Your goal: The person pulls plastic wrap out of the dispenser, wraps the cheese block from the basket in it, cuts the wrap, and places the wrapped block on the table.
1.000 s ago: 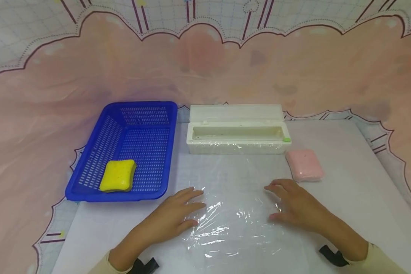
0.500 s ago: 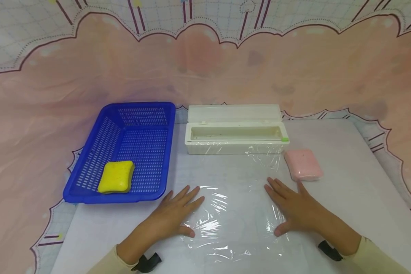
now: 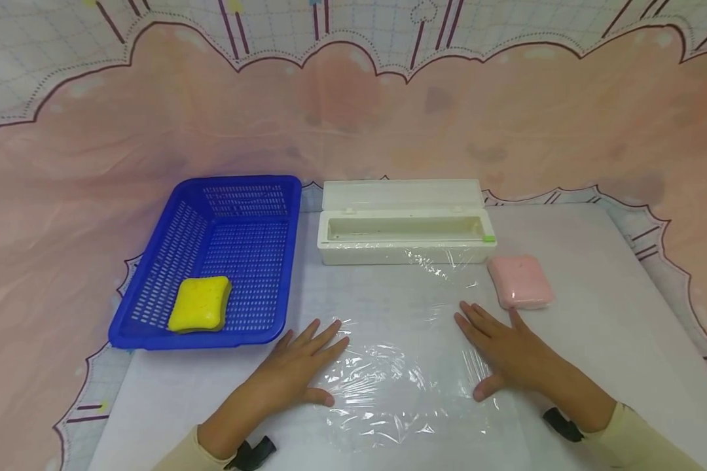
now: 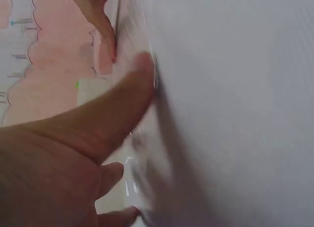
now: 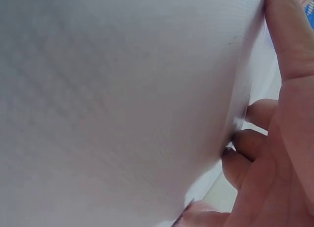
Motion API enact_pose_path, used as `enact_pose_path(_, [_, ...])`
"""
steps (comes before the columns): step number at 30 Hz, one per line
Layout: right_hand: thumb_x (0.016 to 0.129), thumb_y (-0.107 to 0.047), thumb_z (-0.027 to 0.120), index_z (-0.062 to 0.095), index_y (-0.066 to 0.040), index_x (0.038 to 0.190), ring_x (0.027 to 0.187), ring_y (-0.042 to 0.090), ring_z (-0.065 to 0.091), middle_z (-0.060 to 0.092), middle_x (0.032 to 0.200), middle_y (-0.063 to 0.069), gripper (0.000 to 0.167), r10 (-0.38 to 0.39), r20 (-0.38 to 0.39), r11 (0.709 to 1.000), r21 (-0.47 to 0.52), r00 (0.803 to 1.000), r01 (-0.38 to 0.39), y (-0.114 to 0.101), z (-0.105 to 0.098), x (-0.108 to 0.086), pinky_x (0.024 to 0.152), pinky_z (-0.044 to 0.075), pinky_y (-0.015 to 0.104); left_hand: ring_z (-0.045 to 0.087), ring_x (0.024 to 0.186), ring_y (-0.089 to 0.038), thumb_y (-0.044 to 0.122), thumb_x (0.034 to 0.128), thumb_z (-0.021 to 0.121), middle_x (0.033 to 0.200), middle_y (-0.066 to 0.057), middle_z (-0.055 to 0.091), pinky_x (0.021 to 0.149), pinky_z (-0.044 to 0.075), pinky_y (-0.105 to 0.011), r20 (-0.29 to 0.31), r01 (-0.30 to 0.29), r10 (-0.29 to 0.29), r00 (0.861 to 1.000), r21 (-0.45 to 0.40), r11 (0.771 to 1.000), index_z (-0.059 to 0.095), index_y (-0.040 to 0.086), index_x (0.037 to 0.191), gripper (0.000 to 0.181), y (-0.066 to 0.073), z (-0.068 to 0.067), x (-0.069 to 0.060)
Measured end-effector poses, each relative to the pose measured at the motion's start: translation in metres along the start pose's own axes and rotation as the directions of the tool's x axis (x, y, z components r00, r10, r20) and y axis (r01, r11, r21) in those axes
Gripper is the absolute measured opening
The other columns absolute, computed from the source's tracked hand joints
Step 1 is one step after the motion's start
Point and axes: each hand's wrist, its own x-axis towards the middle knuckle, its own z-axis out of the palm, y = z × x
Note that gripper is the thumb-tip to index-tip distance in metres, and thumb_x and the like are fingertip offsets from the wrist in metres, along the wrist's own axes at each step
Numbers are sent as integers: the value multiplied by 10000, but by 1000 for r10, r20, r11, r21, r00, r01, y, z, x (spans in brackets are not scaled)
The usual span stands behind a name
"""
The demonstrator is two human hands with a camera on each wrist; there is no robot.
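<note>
A sheet of clear film (image 3: 400,373) lies wrinkled on the white table, running back to a white dispenser box (image 3: 406,253) with its lid raised. My left hand (image 3: 297,373) rests with fingers spread at the film's left edge. At the right edge my right hand (image 3: 509,353) lies spread too, one finger just below a pink block (image 3: 521,282). The left wrist view shows the left hand (image 4: 73,153), its thumb on the film. In the right wrist view the fingertips of the right hand (image 5: 279,128) touch the surface.
A blue basket (image 3: 291,281) with a yellow block (image 3: 199,304) in it stands at the left, beside the dispenser box. Behind the white table (image 3: 613,314) hangs a pink patterned cloth (image 3: 353,131).
Both hands have spread their fingers and flattened at the film's sides since a second ago. The glints and wrinkles in the film have shifted.
</note>
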Motion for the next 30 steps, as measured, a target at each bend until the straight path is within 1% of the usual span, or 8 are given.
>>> enact_pose_path(5, [536, -916, 610, 306, -92, 1602, 1545, 374, 260, 238, 1691, 141, 1381, 4, 3, 1000, 7, 1000, -4, -2, -2, 0, 1109, 215, 791, 390, 1480, -409, 503, 804, 815, 1711, 36, 207, 1108, 392, -660, -42, 8, -5, 999, 86, 996, 362, 254, 1593, 943, 11, -10, -12])
enact_pose_path(8, [533, -907, 623, 312, -93, 1601, 1545, 375, 259, 239, 1691, 139, 1379, 10, 1, 1000, 22, 1000, -10, -3, -2, 0, 1103, 229, 791, 485, 1427, -348, 488, 844, 790, 1698, 36, 252, 1094, 448, -587, -55, -15, 21, 998, 114, 993, 416, 237, 1568, 853, 18, -24, -22])
enact_pose_path(12, [535, -907, 617, 300, -107, 1607, 1550, 376, 244, 225, 1697, 130, 1375, 20, 9, 999, 39, 1000, -20, -3, -2, -1, 1103, 230, 790, 542, 1386, -270, 508, 921, 704, 1636, 31, 392, 1083, 485, -502, -66, -50, 56, 996, 92, 994, 493, 225, 1522, 698, 25, -55, -38])
enact_pose_path(16, [537, -916, 598, 296, -113, 1610, 1550, 381, 238, 223, 1698, 130, 1374, 21, 13, 999, 45, 1000, -21, -2, -2, 0, 1102, 221, 794, 599, 1320, -237, 518, 975, 632, 1485, 13, 581, 1057, 514, -460, -156, -68, 78, 985, 71, 995, 574, 212, 1455, 572, 18, -96, -52])
enact_pose_path(20, [535, -931, 576, 295, -114, 1610, 1550, 381, 238, 222, 1698, 128, 1379, 17, 8, 999, 42, 1000, -17, -1, 0, 1, 1114, 215, 786, 621, 1281, -284, 403, 976, 684, 1377, -34, 658, 1051, 508, -507, -218, -47, 53, 974, 35, 998, 635, 182, 1385, 467, -9, -145, -60])
enact_pose_path(24, [532, -925, 592, 301, -112, 1608, 1547, 382, 243, 229, 1696, 131, 1379, 12, -4, 999, 51, 1000, -12, -1, 2, 0, 1117, 214, 784, 620, 1273, -324, 382, 967, 700, 1338, -36, 682, 1034, 504, -560, -172, -5, -9, 985, -79, 997, 669, 205, 1346, 419, -51, -185, -57])
enact_pose_path(27, [533, -915, 611, 301, -114, 1608, 1545, 385, 244, 232, 1695, 130, 1376, 11, -9, 998, 64, 1000, -11, -1, 2, 0, 1114, 207, 789, 647, 1225, -333, 380, 961, 707, 1310, -47, 700, 996, 532, -556, -119, 25, -39, 992, -121, 992, 692, 209, 1317, 395, -87, -204, -48])
enact_pose_path(30, [533, -912, 618, 303, -114, 1607, 1545, 386, 246, 232, 1695, 129, 1374, 13, -10, 998, 64, 1000, -12, -2, 1, -1, 1117, 209, 785, 629, 1249, -364, 378, 963, 703, 1318, -79, 698, 1024, 505, -578, -50, 77, -83, 995, -122, 990, 700, 184, 1309, 397, -118, -211, -37])
